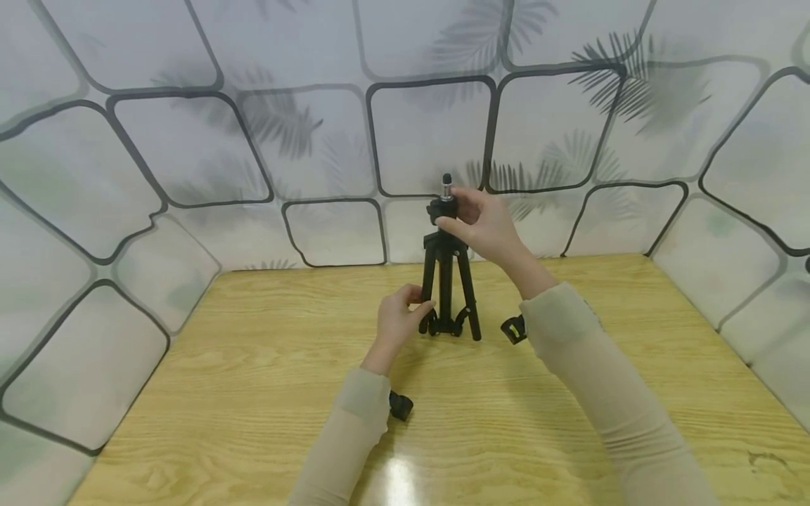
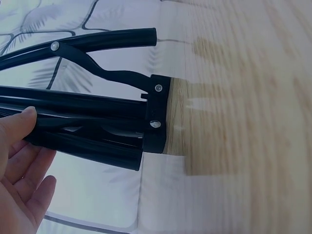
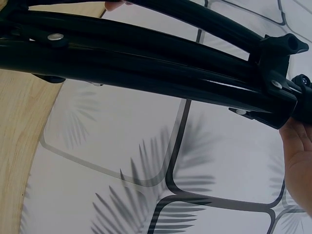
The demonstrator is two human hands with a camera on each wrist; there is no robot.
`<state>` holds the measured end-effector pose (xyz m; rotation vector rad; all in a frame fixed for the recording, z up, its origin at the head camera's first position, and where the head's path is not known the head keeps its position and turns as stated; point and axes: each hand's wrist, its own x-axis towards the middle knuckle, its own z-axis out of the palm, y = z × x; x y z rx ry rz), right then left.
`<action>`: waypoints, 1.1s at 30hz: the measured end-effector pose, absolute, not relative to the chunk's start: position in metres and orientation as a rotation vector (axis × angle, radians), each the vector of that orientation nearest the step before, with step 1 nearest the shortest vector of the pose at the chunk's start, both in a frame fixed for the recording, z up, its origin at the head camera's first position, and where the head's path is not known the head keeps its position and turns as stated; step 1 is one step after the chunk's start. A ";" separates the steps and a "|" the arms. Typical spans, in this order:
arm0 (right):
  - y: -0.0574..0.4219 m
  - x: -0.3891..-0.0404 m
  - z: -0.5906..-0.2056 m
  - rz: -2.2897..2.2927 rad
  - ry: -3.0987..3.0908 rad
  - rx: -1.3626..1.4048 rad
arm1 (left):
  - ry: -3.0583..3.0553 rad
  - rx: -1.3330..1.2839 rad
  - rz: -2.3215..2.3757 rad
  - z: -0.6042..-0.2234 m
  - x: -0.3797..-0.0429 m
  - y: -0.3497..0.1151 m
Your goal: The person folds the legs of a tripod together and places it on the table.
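A small black tripod [image 1: 446,284] stands upright at the back of the wooden table, its legs spread only a little. At its top, a silver post with a black tip [image 1: 446,186] points up. My right hand [image 1: 490,226] holds the black collar just below that post, thumb in front. Lower down, my left hand [image 1: 399,316] pinches one leg near its bottom end, and the left wrist view shows its thumb and fingers on the black tube [image 2: 92,151]. Hinged braces [image 2: 102,68] join the legs to the bottom of the centre column. In the right wrist view a black knob [image 3: 287,45] sits near the collar.
The wood-grain table [image 1: 253,393] reaches back to a patterned white wall covering [image 1: 329,232] just behind the tripod. Similar panels rise on both sides. Black wrist-worn devices [image 1: 514,329] show under both sleeves.
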<state>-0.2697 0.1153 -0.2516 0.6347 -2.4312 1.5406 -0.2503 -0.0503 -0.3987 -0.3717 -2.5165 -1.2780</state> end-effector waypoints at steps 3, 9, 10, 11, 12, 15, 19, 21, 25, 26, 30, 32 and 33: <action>0.115 -0.271 -0.252 1.541 -2.423 0.642 | -2.514 -0.377 -1.273 -0.398 -0.251 -0.050; 0.115 -0.271 -0.251 1.529 -2.411 0.659 | -2.533 -0.356 -1.267 -0.396 -0.252 -0.048; 0.115 -0.271 -0.251 1.526 -2.412 0.662 | -2.535 -0.355 -1.267 -0.396 -0.253 -0.048; 0.115 -0.271 -0.251 1.526 -2.412 0.664 | -2.534 -0.353 -1.268 -0.396 -0.253 -0.048; 0.115 -0.271 -0.251 1.526 -2.413 0.664 | -2.534 -0.352 -1.264 -0.396 -0.253 -0.048; 0.116 -0.272 -0.251 1.525 -2.419 0.664 | -2.525 -0.365 -1.255 -0.397 -0.254 -0.047; 0.116 -0.272 -0.252 1.527 -2.426 0.655 | -2.513 -0.382 -1.247 -0.398 -0.255 -0.045; 0.116 -0.271 -0.252 1.531 -2.425 0.656 | -2.513 -0.386 -1.241 -0.399 -0.255 -0.045; 0.116 -0.270 -0.252 1.541 -2.415 0.664 | -2.510 -0.392 -1.234 -0.400 -0.256 -0.043; 0.116 -0.270 -0.252 1.541 -2.413 0.665 | -2.510 -0.391 -1.236 -0.400 -0.256 -0.043; 0.116 -0.269 -0.253 1.544 -2.410 0.667 | -2.514 -0.383 -1.243 -0.400 -0.256 -0.041; 0.116 -0.269 -0.253 1.544 -2.412 0.664 | -2.521 -0.374 -1.247 -0.400 -0.256 -0.040; 0.116 -0.269 -0.252 1.541 -2.416 0.665 | -2.522 -0.373 -1.248 -0.400 -0.256 -0.040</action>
